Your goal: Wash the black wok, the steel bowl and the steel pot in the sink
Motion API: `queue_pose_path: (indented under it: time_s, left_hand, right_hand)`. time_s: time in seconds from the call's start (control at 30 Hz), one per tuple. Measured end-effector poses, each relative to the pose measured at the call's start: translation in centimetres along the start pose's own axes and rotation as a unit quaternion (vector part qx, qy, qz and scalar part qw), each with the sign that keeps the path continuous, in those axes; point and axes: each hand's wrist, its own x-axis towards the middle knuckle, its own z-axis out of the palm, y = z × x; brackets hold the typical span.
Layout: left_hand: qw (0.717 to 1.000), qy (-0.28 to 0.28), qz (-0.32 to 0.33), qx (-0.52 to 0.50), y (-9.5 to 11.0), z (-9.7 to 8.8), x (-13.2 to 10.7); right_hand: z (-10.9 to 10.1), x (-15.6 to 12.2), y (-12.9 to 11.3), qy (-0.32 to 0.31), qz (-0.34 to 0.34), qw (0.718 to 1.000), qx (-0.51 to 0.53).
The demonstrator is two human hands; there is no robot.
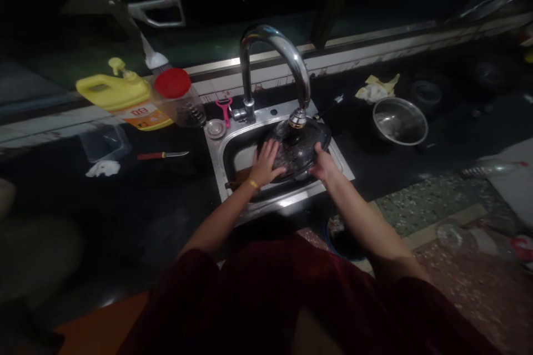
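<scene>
A round glass pot lid is held over the steel sink, right under the curved tap. My left hand lies flat on the lid's left side with its fingers spread. My right hand grips the lid's right rim, fingers curled round the edge. The lid looks wet and tilted toward me.
A yellow detergent jug, a red-capped clear jar, a pink peeler and a red-handled knife sit left of the sink. A steel bowl and a yellow cloth are on the right. A dark bucket stands on the floor below.
</scene>
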Motion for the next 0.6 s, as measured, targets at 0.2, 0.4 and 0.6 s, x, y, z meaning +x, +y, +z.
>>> queue_pose_path:
  time_s: [0.2,0.4,0.6]
  left_hand:
    - [0.997,0.047,0.055,-0.041,0.7,1.3,1.5]
    - [0.985,0.104,0.131,-0.037,4.6,0.6,2.8]
    - [0.993,0.034,0.024,0.112,5.0,-2.3,1.0]
  right_hand:
    - [0.1,-0.5,-0.1,0.001,0.018,0.999,0.032]
    - [0.3,-1.0,-0.7,-0.021,0.043,0.998,0.036]
    - [0.9,-1.2,-1.0,-0.021,0.039,0.998,0.039]
